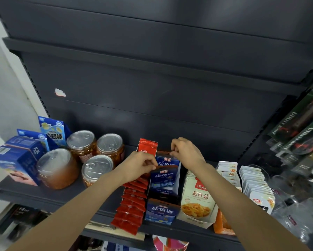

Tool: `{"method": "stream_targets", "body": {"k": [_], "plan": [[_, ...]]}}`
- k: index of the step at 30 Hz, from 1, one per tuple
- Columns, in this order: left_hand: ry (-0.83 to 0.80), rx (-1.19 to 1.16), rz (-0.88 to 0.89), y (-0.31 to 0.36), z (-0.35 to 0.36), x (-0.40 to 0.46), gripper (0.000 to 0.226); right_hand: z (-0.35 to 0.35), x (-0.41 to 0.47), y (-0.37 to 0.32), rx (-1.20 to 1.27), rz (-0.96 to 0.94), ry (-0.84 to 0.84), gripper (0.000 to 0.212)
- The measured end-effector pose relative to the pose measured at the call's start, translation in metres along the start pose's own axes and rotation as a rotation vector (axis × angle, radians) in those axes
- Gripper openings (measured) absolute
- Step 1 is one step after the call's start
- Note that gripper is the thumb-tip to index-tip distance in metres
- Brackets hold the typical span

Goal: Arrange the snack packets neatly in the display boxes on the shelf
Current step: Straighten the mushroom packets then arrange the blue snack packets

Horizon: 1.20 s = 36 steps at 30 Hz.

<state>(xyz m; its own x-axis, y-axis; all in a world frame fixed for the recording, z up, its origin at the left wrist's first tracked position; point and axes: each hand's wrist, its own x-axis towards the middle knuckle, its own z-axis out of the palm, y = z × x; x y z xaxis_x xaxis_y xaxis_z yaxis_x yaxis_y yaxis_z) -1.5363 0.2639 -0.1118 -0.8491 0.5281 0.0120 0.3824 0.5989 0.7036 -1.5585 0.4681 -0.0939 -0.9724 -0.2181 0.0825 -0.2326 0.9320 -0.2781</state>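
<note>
A blue display box (160,210) stands on the dark shelf (43,194), with blue snack packets upright inside. My left hand (140,164) pinches the top edge of the nearer blue packet (163,178). My right hand (183,151) pinches the top of the rear blue packet (167,160), which stands against the box's back. To the left runs a row of red packets (134,201), with its red box flap (147,146) upright behind. On the right are white mushroom packets (198,196) in a white box.
Several sealed jars (57,168) and blue cartons (16,160) occupy the shelf's left part. More white packets (255,183) and clear plastic tubs (296,205) sit at the right. Hanging packaged goods (300,127) fill the neighbouring rack. An upper shelf (152,58) overhangs.
</note>
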Motion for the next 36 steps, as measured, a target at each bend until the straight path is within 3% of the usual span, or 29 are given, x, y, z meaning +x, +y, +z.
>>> {"method": "stream_targets", "body": {"k": [2,4,7,9,12,15,18,23,28,31,36], "plan": [[0.021,-0.007,-0.022,0.002,0.0,0.001,0.01,-0.011,-0.01,-0.002,0.157,0.013,0.068,0.008],[0.019,-0.032,-0.018,0.005,0.0,0.002,0.01,-0.02,-0.023,-0.005,0.213,-0.041,-0.013,0.016],[0.029,-0.086,0.021,0.012,-0.002,0.002,0.011,-0.026,-0.039,-0.012,0.004,-0.152,-0.203,0.028],[0.06,-0.14,0.049,0.017,-0.004,0.002,0.011,-0.03,-0.044,-0.015,-0.05,-0.137,-0.163,0.023],[0.197,-0.241,0.027,0.02,-0.007,-0.003,0.009,-0.039,-0.05,-0.014,0.059,-0.053,-0.002,0.014],[0.269,-0.294,-0.153,0.017,-0.01,-0.008,0.021,-0.051,-0.059,-0.008,0.232,0.03,0.116,0.008],[0.117,-0.46,-0.395,0.022,-0.009,-0.015,0.033,-0.062,-0.069,-0.007,0.355,0.055,0.218,0.005],[-0.007,-1.035,-0.647,0.027,-0.009,-0.019,0.049,-0.067,-0.084,-0.006,0.615,0.055,0.323,0.017],[0.035,-1.316,-0.554,0.03,-0.016,-0.025,0.026,-0.068,-0.098,-0.004,0.682,0.014,0.423,0.024],[0.091,-1.24,-0.422,0.031,-0.022,-0.032,0.025,-0.067,-0.102,-0.001,0.668,0.103,0.435,0.03],[0.252,-0.894,-0.222,0.038,-0.021,-0.042,0.04,-0.06,-0.108,-0.008,1.127,0.274,0.283,0.031]]}}
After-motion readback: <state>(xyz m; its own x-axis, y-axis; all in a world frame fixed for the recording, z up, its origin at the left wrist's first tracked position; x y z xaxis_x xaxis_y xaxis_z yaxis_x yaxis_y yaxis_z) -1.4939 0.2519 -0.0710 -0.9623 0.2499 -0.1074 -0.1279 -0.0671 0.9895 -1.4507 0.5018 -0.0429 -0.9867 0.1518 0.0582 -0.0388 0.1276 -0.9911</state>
